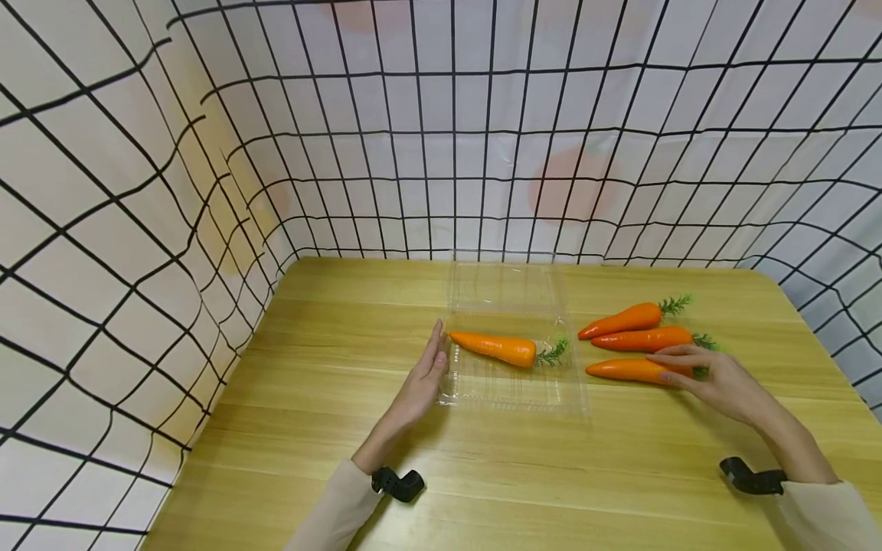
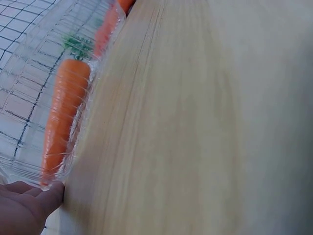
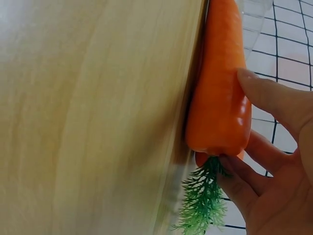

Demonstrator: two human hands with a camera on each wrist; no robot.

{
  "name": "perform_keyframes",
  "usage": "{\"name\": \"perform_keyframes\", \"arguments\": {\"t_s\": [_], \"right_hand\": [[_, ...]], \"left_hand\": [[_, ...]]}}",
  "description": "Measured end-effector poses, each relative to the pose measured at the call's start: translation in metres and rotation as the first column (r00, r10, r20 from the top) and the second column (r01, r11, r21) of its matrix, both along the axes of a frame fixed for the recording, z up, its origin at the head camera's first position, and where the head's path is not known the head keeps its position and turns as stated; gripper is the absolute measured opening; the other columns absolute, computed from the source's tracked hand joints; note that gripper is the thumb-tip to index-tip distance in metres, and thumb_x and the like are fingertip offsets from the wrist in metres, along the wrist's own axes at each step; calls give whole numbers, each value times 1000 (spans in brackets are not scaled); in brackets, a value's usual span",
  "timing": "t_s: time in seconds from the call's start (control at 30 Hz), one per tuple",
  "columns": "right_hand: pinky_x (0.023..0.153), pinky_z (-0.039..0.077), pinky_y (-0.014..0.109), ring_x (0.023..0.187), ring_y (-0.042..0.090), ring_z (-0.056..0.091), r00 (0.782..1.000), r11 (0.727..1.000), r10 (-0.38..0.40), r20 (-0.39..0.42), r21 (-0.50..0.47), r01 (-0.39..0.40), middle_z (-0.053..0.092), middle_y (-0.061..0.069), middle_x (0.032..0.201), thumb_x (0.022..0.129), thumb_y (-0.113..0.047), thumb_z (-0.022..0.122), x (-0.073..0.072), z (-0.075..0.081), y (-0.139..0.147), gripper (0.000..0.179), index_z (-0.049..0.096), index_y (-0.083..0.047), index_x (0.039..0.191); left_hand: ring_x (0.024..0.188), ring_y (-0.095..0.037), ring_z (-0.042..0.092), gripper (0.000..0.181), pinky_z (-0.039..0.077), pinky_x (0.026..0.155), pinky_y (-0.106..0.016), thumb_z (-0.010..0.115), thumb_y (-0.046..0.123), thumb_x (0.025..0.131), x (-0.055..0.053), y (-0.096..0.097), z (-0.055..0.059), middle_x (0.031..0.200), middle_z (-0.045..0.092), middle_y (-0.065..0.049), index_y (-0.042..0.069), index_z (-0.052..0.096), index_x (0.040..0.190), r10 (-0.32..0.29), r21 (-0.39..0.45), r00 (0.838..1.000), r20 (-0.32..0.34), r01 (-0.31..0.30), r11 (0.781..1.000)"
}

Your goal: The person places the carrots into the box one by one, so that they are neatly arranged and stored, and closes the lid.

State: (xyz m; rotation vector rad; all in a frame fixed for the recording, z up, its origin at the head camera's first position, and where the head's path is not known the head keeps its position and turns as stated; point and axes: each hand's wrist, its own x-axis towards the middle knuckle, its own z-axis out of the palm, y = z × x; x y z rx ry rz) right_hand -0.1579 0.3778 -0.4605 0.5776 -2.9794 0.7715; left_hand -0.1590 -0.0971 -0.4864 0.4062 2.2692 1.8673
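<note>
An orange carrot with a green leafy top lies in a clear plastic clamshell box, whose lid is folded back. My left hand is at the box's left side, fingers straight along its wall by the carrot's tip. To the right of the box, my right hand holds the nearest loose carrot by its thick end, thumb on the near side and fingers on the far side. In the right wrist view the thumb presses the carrot just above its green top. This carrot lies along the table.
Behind the held carrot lie two more, a middle carrot and a farther carrot, tips pointing left. All are on a wooden table. Black wire mesh with pale sheeting behind it encloses the table's back and sides.
</note>
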Motion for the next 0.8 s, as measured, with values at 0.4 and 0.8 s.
{"name": "perform_keyframes", "arguments": {"t_s": [0.4,0.8], "right_hand": [[83,39,4,113,-20,41,998,998,26,-55,-55,-29,72,13,125,93,-18,78,0,-4,1,31,78,-21,123],[84,34,0,113,-27,35,994,993,-3,-113,-117,-11,72,15,120,91,-12,80,1,-2,0,35,77,-18,125]], "left_hand": [[160,-39,16,59,23,128,-54,24,15,115,-1,-1,0,173,9,-21,15,-2,168,-3,1,1000,-3,3,1000],[160,-37,17,59,26,128,-53,25,16,115,1,0,2,174,8,-18,17,-1,168,1,-4,1000,10,0,1000]]}}
